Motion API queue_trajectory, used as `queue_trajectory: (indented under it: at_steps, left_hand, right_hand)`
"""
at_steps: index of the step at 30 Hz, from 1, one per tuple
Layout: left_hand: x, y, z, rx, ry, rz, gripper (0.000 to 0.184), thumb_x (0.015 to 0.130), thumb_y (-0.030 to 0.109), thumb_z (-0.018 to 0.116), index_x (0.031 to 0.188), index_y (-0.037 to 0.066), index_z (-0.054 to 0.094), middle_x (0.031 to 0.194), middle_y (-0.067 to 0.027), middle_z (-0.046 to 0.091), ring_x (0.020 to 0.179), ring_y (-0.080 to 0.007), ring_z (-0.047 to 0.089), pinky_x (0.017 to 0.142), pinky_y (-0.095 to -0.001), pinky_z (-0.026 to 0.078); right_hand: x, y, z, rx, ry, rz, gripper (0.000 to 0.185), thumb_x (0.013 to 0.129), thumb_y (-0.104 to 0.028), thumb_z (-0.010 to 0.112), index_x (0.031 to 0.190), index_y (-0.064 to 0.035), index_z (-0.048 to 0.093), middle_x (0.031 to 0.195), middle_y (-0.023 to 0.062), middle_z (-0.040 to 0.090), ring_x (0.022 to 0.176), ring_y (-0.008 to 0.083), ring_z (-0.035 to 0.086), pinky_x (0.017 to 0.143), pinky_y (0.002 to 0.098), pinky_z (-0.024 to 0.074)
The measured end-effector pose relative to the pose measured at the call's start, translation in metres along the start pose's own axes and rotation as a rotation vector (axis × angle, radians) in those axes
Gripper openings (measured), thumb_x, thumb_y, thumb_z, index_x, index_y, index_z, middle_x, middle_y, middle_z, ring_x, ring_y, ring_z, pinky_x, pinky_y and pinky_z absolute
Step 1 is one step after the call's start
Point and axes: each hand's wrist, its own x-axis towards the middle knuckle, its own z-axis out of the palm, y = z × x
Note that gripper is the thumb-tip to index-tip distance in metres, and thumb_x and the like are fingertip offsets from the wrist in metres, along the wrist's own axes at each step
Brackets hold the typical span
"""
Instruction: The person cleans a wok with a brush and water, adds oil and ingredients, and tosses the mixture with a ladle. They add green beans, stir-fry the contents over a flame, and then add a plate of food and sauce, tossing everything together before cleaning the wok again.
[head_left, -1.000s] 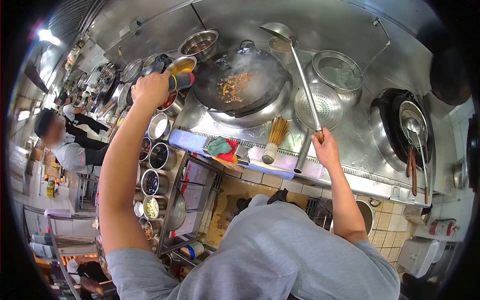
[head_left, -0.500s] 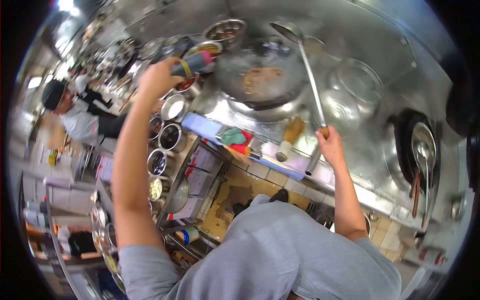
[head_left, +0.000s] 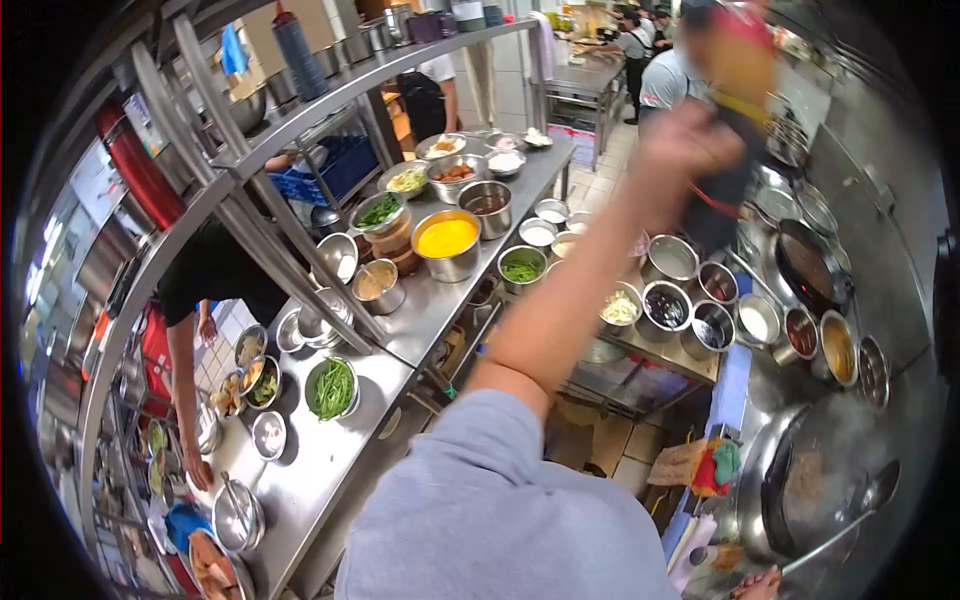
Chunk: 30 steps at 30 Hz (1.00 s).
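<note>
My left hand [head_left: 690,150] is raised, blurred by motion, and closed around a squeeze bottle [head_left: 742,75] with a red top and a yellow band. At the bottom right edge, part of my right hand [head_left: 762,583] grips the handle of a ladle [head_left: 825,545]. The ladle's bowl [head_left: 880,486] hangs at the right side of a steaming wok [head_left: 773,485], where brownish food [head_left: 806,476] lies. Several metal pots of sauces and ingredients stand under my left forearm, among them one with white contents [head_left: 757,320].
A steel counter [head_left: 400,370] on the left bears a bowl of green beans [head_left: 332,388] and a pot of yellow liquid [head_left: 447,238]. Above it runs a shelf [head_left: 370,60] with a dark bottle [head_left: 300,55]. A co-worker's arm [head_left: 183,400] reaches over the counter; another person [head_left: 665,80] stands behind my hand.
The view has swung left, bringing the counter and shelf into sight. My left hand has lifted the bottle away from beside the wok. The ladle's bowl is lower, near the wok; my right hand still holds it.
</note>
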Motion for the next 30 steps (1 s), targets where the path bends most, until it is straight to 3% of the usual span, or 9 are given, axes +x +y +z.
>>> queue_trajectory:
  at_steps: [2, 5, 7, 9, 17, 22, 24, 26, 30]
  left_hand:
    - [0.024, 0.044, -0.099, 0.214, 0.271, -0.168, 0.031, 0.078, 0.024, 0.069, 0.098, 0.002, 0.063, 0.087, -0.0054, 0.064, 0.08, -0.0144, 0.058, 0.076, -0.0305, 0.045]
    - [0.06, 0.111, -0.19, 0.493, 0.628, -0.251, 0.039, 0.082, 0.012, 0.064, 0.12, 0.005, 0.055, 0.105, -0.006, 0.062, 0.083, -0.0176, 0.061, 0.066, -0.0315, 0.05]
    - [0.074, 0.095, -0.308, 0.975, 0.708, 0.143, 0.04, 0.076, 0.027, 0.071, 0.104, 0.0, 0.062, 0.095, -0.0089, 0.067, 0.083, -0.0176, 0.061, 0.077, -0.0319, 0.046]
    - [0.077, 0.093, -0.4, 1.42, 0.885, 0.013, 0.057, 0.069, 0.04, 0.073, 0.106, -0.001, 0.058, 0.098, -0.019, 0.065, 0.09, -0.0345, 0.063, 0.079, -0.0388, 0.049]
    - [0.042, 0.087, -0.506, 1.639, 1.044, -0.357, 0.077, 0.069, 0.038, 0.075, 0.125, -0.002, 0.04, 0.114, -0.0267, 0.056, 0.11, -0.0401, 0.053, 0.095, -0.0421, 0.041]
    - [0.016, 0.083, -0.422, 1.645, 0.695, 0.527, 0.062, 0.073, 0.037, 0.072, 0.116, -0.002, 0.05, 0.114, -0.0228, 0.056, 0.103, -0.0383, 0.053, 0.089, -0.0421, 0.041]
    - [-0.05, 0.046, -0.35, 1.185, 0.527, 0.191, 0.037, 0.082, 0.035, 0.065, 0.096, 0.001, 0.059, 0.081, -0.0114, 0.066, 0.071, -0.0292, 0.063, 0.068, -0.0369, 0.048]
    - [-0.166, 0.011, -0.261, 1.011, 0.326, -0.486, 0.041, 0.086, 0.034, 0.062, 0.112, 0.003, 0.057, 0.101, -0.0077, 0.063, 0.091, -0.0173, 0.059, 0.077, -0.0318, 0.047]
    - [-0.357, -0.017, -0.143, -0.192, 0.899, -1.275, 0.023, 0.087, 0.018, 0.059, 0.106, 0.007, 0.054, 0.098, -0.0049, 0.06, 0.089, -0.0179, 0.061, 0.075, -0.0349, 0.051]
  right_hand:
    - [-0.049, -0.058, 0.03, -0.198, 0.079, -0.003, 0.033, 0.093, -0.019, 0.052, 0.118, -0.0001, 0.045, 0.067, 0.0086, 0.052, 0.038, 0.0132, 0.038, 0.032, 0.0281, 0.0274]
    - [-0.048, -0.07, 0.051, -0.125, 0.129, -0.062, 0.03, 0.093, -0.018, 0.051, 0.115, 0.0014, 0.046, 0.067, 0.0103, 0.052, 0.044, 0.0154, 0.041, 0.035, 0.0299, 0.0304]
    - [-0.017, -0.061, 0.051, -0.18, 0.101, -0.11, 0.03, 0.093, -0.018, 0.052, 0.113, 0.0037, 0.048, 0.068, 0.0106, 0.053, 0.046, 0.016, 0.043, 0.036, 0.0311, 0.0312]
    - [-0.009, -0.069, 0.06, -0.277, 0.179, -0.148, 0.028, 0.092, -0.018, 0.053, 0.105, 0.0064, 0.05, 0.066, 0.0109, 0.052, 0.045, 0.0167, 0.043, 0.037, 0.0314, 0.0315]
    - [-0.039, -0.126, 0.105, -0.144, 0.08, -0.195, 0.02, 0.091, -0.016, 0.055, 0.092, 0.0025, 0.05, 0.059, 0.0082, 0.047, 0.044, 0.0159, 0.04, 0.036, 0.0305, 0.0317]
    - [-0.048, -0.131, 0.126, -0.116, 0.112, -0.219, 0.019, 0.092, -0.018, 0.052, 0.093, 0.0011, 0.05, 0.06, 0.0089, 0.049, 0.043, 0.0168, 0.041, 0.036, 0.0304, 0.0312]
    - [-0.036, -0.125, 0.132, -0.098, 0.066, -0.233, 0.019, 0.092, -0.017, 0.052, 0.093, 0.0014, 0.05, 0.06, 0.0089, 0.05, 0.042, 0.0172, 0.041, 0.035, 0.0305, 0.0312]
    - [-0.011, -0.112, 0.126, -0.101, 0.112, -0.235, 0.02, 0.092, -0.023, 0.051, 0.086, -0.0042, 0.051, 0.058, 0.0068, 0.048, 0.041, 0.0177, 0.04, 0.033, 0.0317, 0.0292]
    - [0.055, -0.115, 0.108, -0.067, -0.122, -0.008, 0.036, 0.09, -0.046, 0.046, 0.067, -0.0197, 0.042, 0.056, -0.0001, 0.041, 0.038, 0.0158, 0.033, 0.03, 0.0326, 0.0262]
